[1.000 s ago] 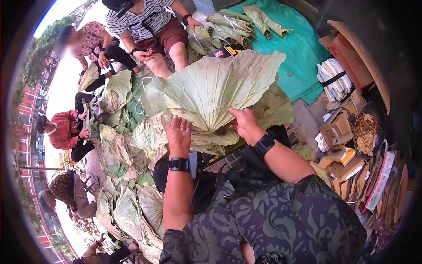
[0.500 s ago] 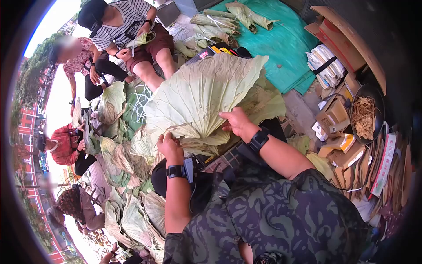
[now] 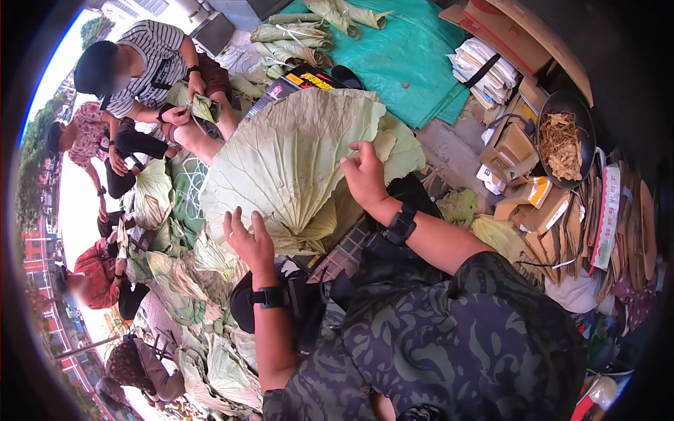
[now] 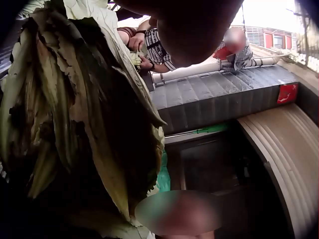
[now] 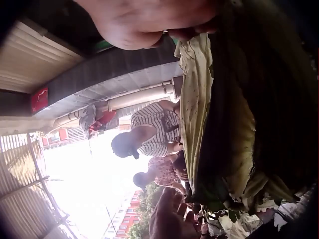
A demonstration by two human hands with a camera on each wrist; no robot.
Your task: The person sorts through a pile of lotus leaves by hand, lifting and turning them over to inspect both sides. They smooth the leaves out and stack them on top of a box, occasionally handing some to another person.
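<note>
I've got a broad, pale green, fan-shaped dried leaf (image 3: pixel 288 158) in front of the torso, spread wide, ribs converging at its near end. More brown-tinged layers sit beneath it; can't tell if they're attached.

Right grip (image 3: pixel 366 181): bent fingers grasping the leaf at its right side, thumb on the near face as far as I can read it. Left grip (image 3: pixel 250 242): released, fingers apart and raised at the lower left edge; contact unclear.

Handling, my read: very light, papery, floppy across the span, stiffer along the ribs. Not slippery, but brittle. The browned, ragged rim would likely tear or crumble under a hard pinch. I'd take hold near the converging ribs, flat fingers underneath, thumb light on top. Second hand supports the far side so it doesn't fold under its own width.

Around it: loose pile of similar leaves (image 3: pixel 223 370) near left, white-tied leaf bundles (image 3: pixel 291 33) far side, beside a green plastic sheet (image 3: pixel 414 67). Black round pan of brown shreds (image 3: pixel 590 133) on the right.
</note>
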